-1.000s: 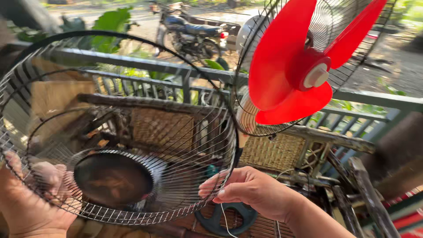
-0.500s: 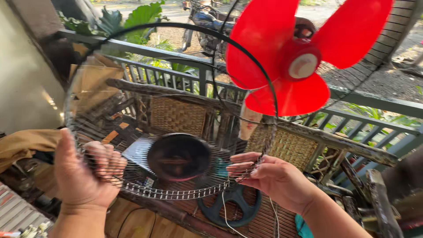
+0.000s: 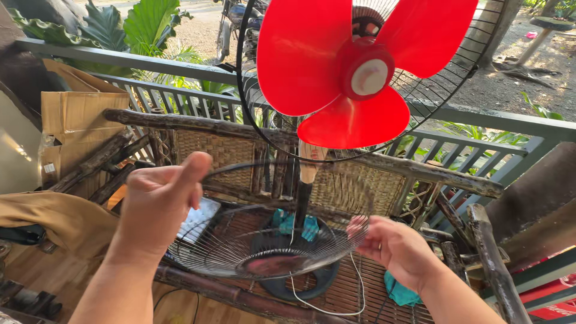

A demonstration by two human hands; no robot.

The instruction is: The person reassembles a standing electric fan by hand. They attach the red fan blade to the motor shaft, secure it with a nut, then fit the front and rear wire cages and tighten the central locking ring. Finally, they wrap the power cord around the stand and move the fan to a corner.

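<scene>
My left hand (image 3: 157, 204) and my right hand (image 3: 396, 249) grip opposite edges of a round wire fan guard (image 3: 270, 243) and hold it nearly flat, its dark centre cap facing down. Above it stands a fan with three red blades (image 3: 354, 66) and its rear wire guard (image 3: 432, 90) still fitted. The fan's pole runs down to a dark round base (image 3: 300, 282) on a woven bench, with a white cord (image 3: 336, 309) trailing beside it.
A rough wooden bench with a woven seat and back (image 3: 354, 186) lies under the fan. Cardboard boxes (image 3: 75, 114) and a tan cloth (image 3: 60, 219) are at left. A grey-green railing (image 3: 480, 120), large leaves and a parked motorbike (image 3: 231, 24) lie beyond.
The wire guard has tipped from facing me upright to lying nearly flat and lower. Both hands kept hold of its rim. The view has shifted so the red fan sits centred above.
</scene>
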